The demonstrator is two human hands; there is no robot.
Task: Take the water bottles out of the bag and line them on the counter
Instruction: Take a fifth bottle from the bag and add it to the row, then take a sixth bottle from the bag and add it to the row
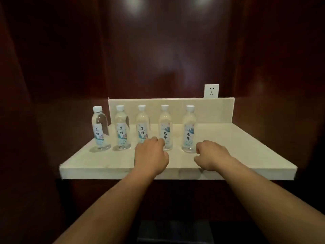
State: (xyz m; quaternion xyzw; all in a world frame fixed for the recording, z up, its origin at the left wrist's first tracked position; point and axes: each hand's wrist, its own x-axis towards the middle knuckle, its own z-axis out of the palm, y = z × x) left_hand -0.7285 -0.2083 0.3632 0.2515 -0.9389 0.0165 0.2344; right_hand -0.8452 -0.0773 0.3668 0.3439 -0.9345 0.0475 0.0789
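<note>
Five water bottles standing upright in a row along the pale table [246,148], all white-capped and labelled, spaced apart and not touching each other. Far-left bottle [99,128] right at the left edge of the table, then second bottle [122,128], third bottle [142,125], fourth bottle [165,127] and fifth bottle [189,129] on the right end of the row. Left hand [151,156] reaching in palm-down, fingers curled, covering the base of the third bottle and sitting just beside the fourth; grip loosely curled, and honestly can't tell if it's actually holding anything or just resting near the bases. Right hand [212,154] also curled, knuckles just right of the fifth bottle's base, close to it but no clear wrap around it, so grip state not readable there either. Both forearms bare, coming up from the bottom of the view. Low cream backsplash [211,110] behind the row, white wall socket [211,90] above its right part, dark glossy wood panelling [158,50] all around. Right half of the table bare. Bag not in view anywhere.
</note>
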